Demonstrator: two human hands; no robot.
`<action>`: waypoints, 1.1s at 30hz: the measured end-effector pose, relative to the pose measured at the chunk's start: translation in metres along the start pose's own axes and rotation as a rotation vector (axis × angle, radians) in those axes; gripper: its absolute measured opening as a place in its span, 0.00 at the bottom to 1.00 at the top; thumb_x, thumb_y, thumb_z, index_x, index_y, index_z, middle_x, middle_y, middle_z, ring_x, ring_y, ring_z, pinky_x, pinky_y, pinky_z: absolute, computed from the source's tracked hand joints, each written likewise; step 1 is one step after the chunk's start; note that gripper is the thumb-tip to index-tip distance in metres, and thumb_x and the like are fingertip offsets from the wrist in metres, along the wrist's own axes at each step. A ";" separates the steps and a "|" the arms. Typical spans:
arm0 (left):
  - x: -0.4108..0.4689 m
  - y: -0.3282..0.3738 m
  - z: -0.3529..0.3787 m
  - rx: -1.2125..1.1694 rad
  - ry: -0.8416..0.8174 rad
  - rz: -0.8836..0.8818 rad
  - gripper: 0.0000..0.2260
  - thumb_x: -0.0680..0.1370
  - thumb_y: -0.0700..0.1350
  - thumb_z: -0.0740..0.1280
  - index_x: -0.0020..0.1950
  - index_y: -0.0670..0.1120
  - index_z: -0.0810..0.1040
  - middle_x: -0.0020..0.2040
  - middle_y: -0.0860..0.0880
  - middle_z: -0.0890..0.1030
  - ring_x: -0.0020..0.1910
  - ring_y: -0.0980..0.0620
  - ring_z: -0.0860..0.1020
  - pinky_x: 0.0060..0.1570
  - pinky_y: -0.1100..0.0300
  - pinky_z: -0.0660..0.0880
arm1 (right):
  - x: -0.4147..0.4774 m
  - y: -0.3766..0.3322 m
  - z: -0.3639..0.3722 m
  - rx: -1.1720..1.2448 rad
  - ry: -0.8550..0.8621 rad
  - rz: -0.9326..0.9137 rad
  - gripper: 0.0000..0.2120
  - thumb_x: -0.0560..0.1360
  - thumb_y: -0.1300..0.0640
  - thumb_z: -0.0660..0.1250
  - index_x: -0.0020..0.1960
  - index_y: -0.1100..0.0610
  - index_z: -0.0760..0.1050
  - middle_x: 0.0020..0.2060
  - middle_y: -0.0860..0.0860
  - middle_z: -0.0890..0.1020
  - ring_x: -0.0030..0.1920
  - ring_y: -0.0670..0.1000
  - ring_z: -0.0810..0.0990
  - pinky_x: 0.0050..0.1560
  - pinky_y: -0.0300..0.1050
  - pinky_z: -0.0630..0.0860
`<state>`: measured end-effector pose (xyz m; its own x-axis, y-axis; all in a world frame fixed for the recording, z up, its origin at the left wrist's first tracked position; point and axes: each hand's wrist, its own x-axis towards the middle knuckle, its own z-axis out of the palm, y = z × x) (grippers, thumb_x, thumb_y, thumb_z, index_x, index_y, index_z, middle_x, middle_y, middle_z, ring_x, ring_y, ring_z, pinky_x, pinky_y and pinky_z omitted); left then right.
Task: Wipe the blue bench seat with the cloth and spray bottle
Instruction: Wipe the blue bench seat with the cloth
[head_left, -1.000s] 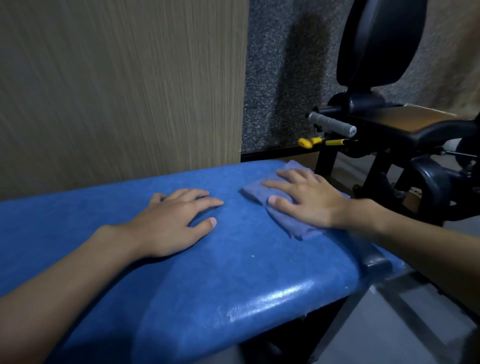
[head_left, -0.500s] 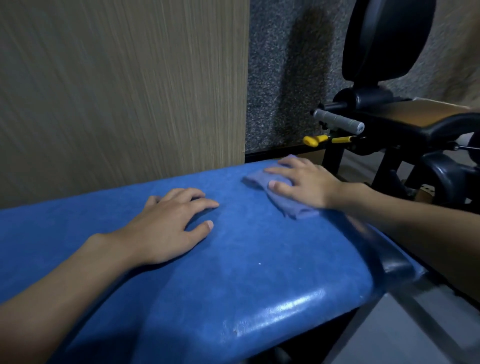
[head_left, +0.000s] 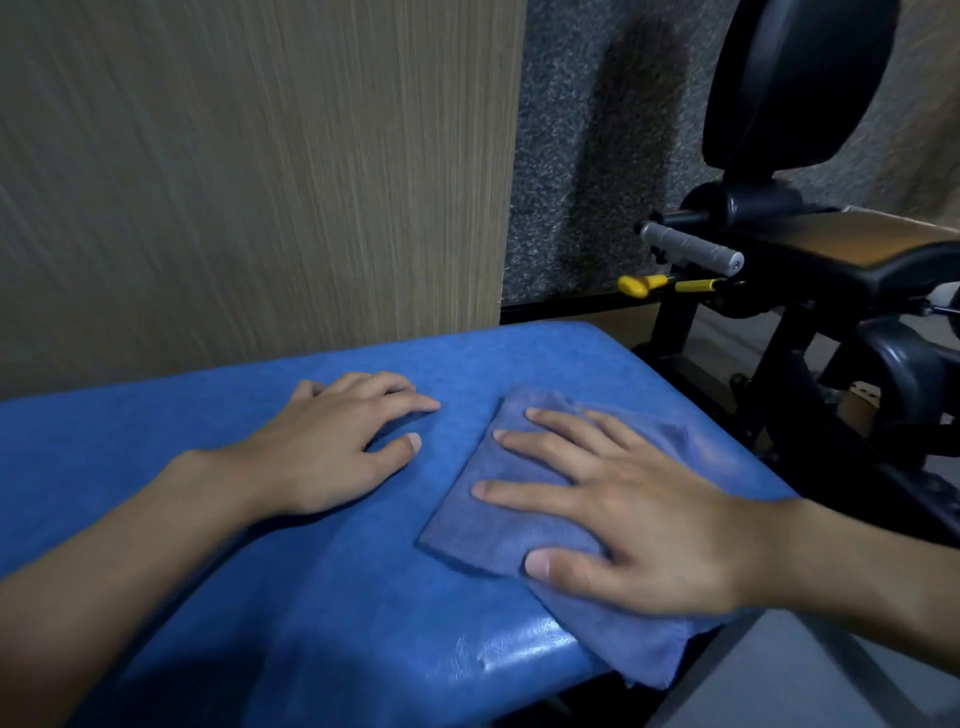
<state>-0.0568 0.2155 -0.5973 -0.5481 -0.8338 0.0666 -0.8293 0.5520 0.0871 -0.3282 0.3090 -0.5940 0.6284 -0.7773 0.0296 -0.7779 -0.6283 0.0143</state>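
The blue bench seat (head_left: 291, 597) fills the lower left of the head view. A folded blue-grey cloth (head_left: 493, 525) lies on its right end, one corner hanging over the near edge. My right hand (head_left: 628, 519) presses flat on the cloth, fingers spread and pointing left. My left hand (head_left: 332, 441) rests palm down on the bare seat just left of the cloth, holding nothing. No spray bottle is in view.
A wood-grain wall panel (head_left: 249, 182) stands right behind the bench. To the right is a black gym machine (head_left: 810, 270) with a grey handle (head_left: 691, 248), yellow knobs (head_left: 641, 285) and a padded backrest (head_left: 795, 78). Grey floor (head_left: 810, 686) shows at lower right.
My right hand has drawn the cloth from the far right corner of the seat toward the near edge. My left hand has stayed flat in the same spot.
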 end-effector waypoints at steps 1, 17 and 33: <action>0.000 0.000 0.000 0.005 0.002 0.003 0.33 0.70 0.68 0.41 0.73 0.66 0.63 0.69 0.65 0.64 0.70 0.62 0.59 0.61 0.55 0.58 | -0.002 0.001 0.000 0.007 0.001 -0.027 0.28 0.75 0.31 0.45 0.75 0.32 0.49 0.78 0.43 0.52 0.78 0.50 0.42 0.75 0.55 0.42; -0.014 -0.003 0.000 -0.022 -0.041 -0.051 0.34 0.69 0.72 0.41 0.74 0.67 0.58 0.74 0.64 0.57 0.74 0.64 0.53 0.72 0.53 0.55 | 0.113 0.138 0.008 0.068 0.009 0.596 0.27 0.77 0.32 0.47 0.75 0.36 0.57 0.75 0.50 0.61 0.73 0.60 0.59 0.69 0.63 0.58; -0.018 -0.017 0.001 -0.049 0.027 -0.047 0.33 0.70 0.69 0.43 0.73 0.63 0.65 0.73 0.60 0.62 0.73 0.61 0.56 0.72 0.54 0.57 | 0.068 0.043 0.005 0.015 0.076 0.052 0.32 0.73 0.29 0.44 0.74 0.36 0.59 0.75 0.45 0.61 0.76 0.49 0.55 0.73 0.55 0.53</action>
<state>-0.0329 0.2212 -0.6014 -0.5049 -0.8587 0.0883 -0.8473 0.5125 0.1390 -0.3190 0.2290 -0.5963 0.5845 -0.8045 0.1052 -0.8087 -0.5882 -0.0042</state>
